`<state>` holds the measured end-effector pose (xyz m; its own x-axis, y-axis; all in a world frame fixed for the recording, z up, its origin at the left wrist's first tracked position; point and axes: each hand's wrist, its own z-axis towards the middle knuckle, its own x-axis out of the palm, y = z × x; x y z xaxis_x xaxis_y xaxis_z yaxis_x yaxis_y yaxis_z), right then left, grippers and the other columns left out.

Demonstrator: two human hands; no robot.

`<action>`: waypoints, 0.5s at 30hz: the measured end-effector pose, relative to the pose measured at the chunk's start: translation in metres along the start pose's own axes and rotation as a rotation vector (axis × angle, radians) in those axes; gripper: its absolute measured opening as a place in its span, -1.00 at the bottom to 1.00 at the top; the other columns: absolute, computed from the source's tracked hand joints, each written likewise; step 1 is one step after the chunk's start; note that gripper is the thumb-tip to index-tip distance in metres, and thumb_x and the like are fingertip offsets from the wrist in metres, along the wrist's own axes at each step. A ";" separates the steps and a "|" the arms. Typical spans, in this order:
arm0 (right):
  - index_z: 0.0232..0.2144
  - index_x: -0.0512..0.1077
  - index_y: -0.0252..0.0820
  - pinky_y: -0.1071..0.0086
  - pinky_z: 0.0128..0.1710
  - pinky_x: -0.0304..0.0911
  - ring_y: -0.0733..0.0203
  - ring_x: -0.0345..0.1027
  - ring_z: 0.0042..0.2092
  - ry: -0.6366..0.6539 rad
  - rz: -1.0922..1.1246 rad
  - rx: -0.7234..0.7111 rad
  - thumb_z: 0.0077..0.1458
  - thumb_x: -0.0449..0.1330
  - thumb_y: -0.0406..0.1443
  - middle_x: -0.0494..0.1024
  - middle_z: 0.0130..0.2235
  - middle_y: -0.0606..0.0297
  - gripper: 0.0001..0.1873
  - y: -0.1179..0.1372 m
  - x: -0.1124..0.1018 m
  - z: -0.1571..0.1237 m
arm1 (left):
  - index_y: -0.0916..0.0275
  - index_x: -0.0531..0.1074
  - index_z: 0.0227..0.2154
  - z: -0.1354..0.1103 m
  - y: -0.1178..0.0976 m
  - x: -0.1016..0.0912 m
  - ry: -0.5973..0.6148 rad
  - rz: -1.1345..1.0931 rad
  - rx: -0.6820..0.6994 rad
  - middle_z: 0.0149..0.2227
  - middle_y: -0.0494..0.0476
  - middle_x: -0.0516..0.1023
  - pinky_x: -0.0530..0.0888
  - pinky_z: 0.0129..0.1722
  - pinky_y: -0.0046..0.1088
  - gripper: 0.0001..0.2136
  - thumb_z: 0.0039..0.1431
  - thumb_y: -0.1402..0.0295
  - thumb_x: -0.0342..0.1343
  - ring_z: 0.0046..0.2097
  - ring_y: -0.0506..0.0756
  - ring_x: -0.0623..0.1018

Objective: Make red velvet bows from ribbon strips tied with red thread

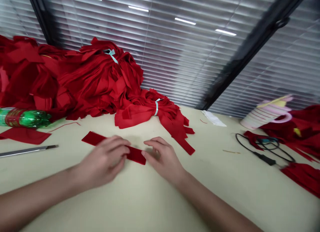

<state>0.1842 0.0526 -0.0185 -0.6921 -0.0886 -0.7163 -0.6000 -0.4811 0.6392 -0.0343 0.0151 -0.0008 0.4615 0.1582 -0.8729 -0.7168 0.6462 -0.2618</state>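
Observation:
A strip of dark red velvet (136, 155) lies flat on the cream tabletop (155, 205), running diagonally under my left hand (102, 162). That hand rests palm down across the strip's middle and hides it, with the fingers slightly apart. My right hand (162, 158) hovers just right of the strip's end, fingertips almost touching it and holding nothing. Directly beyond both hands, a tied bundle of red fabric strips (147, 115) spreads over the table.
A large heap of red fabric (97, 82) fills the back left, before slatted window blinds. A green plastic bottle (25, 118) and a slim craft knife (25, 151) lie left. To the right are a black cable (265, 152), a pink-and-white tape roll (265, 113) and more red fabric (302, 132).

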 end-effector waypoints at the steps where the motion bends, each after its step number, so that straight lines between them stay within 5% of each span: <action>1: -0.22 0.43 -0.19 0.37 -0.32 0.34 0.27 0.34 -0.35 -0.014 0.017 -0.054 0.04 0.14 -0.28 0.40 -0.22 0.18 -0.77 0.001 0.004 0.001 | 0.23 0.35 -0.31 0.000 0.009 -0.010 -0.032 0.105 -0.126 -0.23 0.21 0.48 0.37 -0.14 -0.28 -0.84 0.18 0.36 -0.12 -0.12 0.18 0.44; 4: -0.18 0.41 -0.18 0.28 -0.18 0.35 0.18 0.35 -0.22 0.022 0.018 -0.227 0.09 0.08 -0.30 0.39 -0.21 0.16 -0.77 0.000 0.015 0.002 | 0.26 0.33 -0.35 -0.003 0.040 -0.034 0.050 0.488 -0.556 -0.38 0.27 0.47 0.38 -0.34 -0.21 -0.73 0.14 0.16 -0.11 -0.29 0.29 0.48; 6: -0.18 0.41 -0.19 0.21 -0.10 0.32 0.13 0.33 -0.16 0.074 0.004 -0.287 0.09 0.08 -0.30 0.39 -0.21 0.15 -0.77 -0.002 0.019 0.000 | 0.28 0.31 -0.45 -0.009 0.057 -0.038 0.240 0.642 -0.645 -0.42 0.34 0.44 0.36 -0.36 -0.17 -0.68 0.16 0.14 -0.18 -0.31 0.35 0.48; 9: -0.15 0.38 -0.16 0.18 -0.06 0.32 0.12 0.33 -0.12 0.105 0.053 -0.247 0.05 0.13 -0.31 0.39 -0.18 0.17 -0.74 -0.006 0.019 -0.003 | 0.28 0.28 -0.44 -0.015 0.068 -0.031 0.368 0.563 -0.641 -0.38 0.36 0.43 0.34 -0.38 -0.21 -0.70 0.19 0.21 -0.25 -0.33 0.32 0.49; 15: -0.09 0.28 -0.05 0.11 -0.05 0.33 0.06 0.32 -0.07 0.117 0.126 -0.164 0.00 0.15 -0.34 0.37 -0.11 0.17 -0.63 -0.009 0.018 -0.003 | 0.21 0.29 -0.47 -0.002 0.069 -0.029 0.298 0.136 -0.745 -0.49 0.11 0.44 0.29 -0.48 -0.38 -0.85 0.06 0.24 -0.04 -0.46 0.14 0.43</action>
<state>0.1785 0.0525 -0.0377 -0.7005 -0.2526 -0.6674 -0.4322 -0.5941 0.6785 -0.0983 0.0538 0.0054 0.2619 -0.0734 -0.9623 -0.9647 -0.0472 -0.2590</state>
